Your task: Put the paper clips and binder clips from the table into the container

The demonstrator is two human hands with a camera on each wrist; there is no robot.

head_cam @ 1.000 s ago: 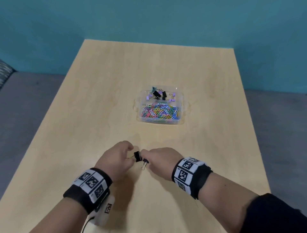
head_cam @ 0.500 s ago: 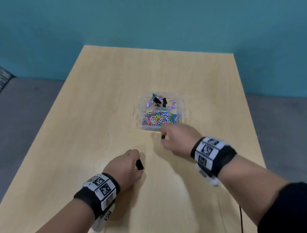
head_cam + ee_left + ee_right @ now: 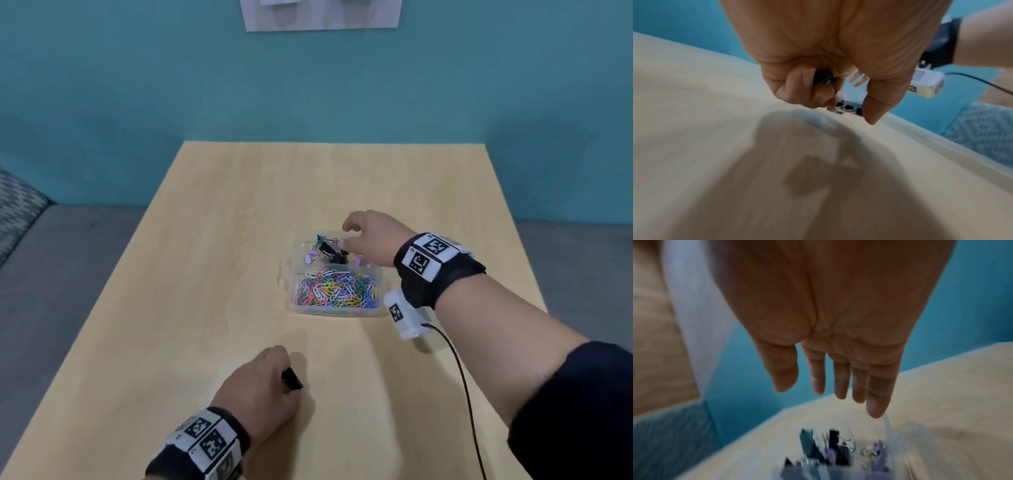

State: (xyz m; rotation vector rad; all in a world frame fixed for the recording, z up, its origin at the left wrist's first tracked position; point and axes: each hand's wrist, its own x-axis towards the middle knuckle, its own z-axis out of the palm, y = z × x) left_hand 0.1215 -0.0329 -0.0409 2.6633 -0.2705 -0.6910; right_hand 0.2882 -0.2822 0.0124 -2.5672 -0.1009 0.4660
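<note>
Since a moment ago the right hand (image 3: 371, 238) has gone from the table edge of the container (image 3: 379, 278) up over its far part, and its fingers (image 3: 840, 382) now hang straight and spread with nothing in them. Right under those fingertips lie the binder clips (image 3: 327, 253), black, purple and one blue-green, in the far part of the clear box; the wrist view is blurry, so I cannot tell if one is falling. Closer to the person than those fingers, the near part is full of colorful paper clips (image 3: 337, 287). The left hand (image 3: 260, 394) has stayed low and near the person, fingers curled tight around a black binder clip (image 3: 292, 379), with the thumb (image 3: 875, 104) pointing down just above the table (image 3: 205, 274). A black cord (image 3: 459, 373) runs from the small white box (image 3: 406, 317) under the right wrist.
</note>
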